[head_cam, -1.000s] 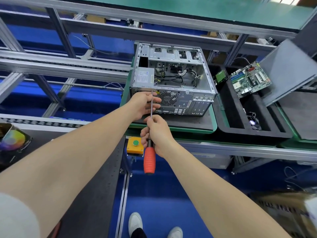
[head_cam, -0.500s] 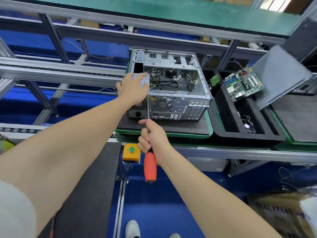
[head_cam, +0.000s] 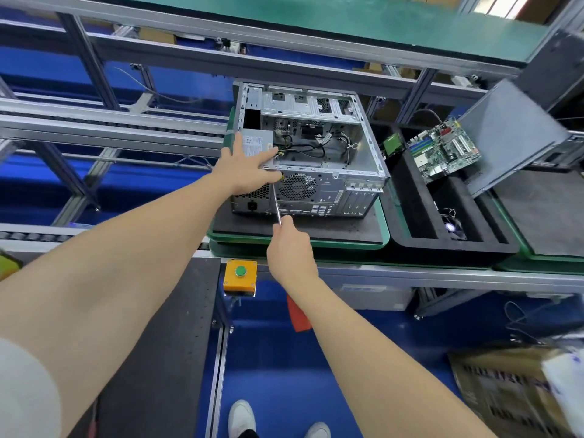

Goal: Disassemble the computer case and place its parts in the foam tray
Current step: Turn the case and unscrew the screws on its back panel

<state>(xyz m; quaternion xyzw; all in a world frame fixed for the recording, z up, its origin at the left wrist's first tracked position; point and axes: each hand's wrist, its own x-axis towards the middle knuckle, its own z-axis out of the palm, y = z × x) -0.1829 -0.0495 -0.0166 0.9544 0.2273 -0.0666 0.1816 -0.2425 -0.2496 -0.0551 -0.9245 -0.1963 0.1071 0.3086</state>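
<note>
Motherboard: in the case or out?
Out. The motherboard leans in the foam tray, right of the computer case, whose bay shows only loose cables.

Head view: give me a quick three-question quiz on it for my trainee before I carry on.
1. True or false: the motherboard is mounted inside the computer case.
2. What does the right hand hold?
A. pliers
B. screwdriver
C. loose cable
3. Fill in: the left hand rests on the grey ___ at the case's left side.

Key
1. False: it lies in the foam tray, to the right of the case.
2. B
3. power supply
</note>
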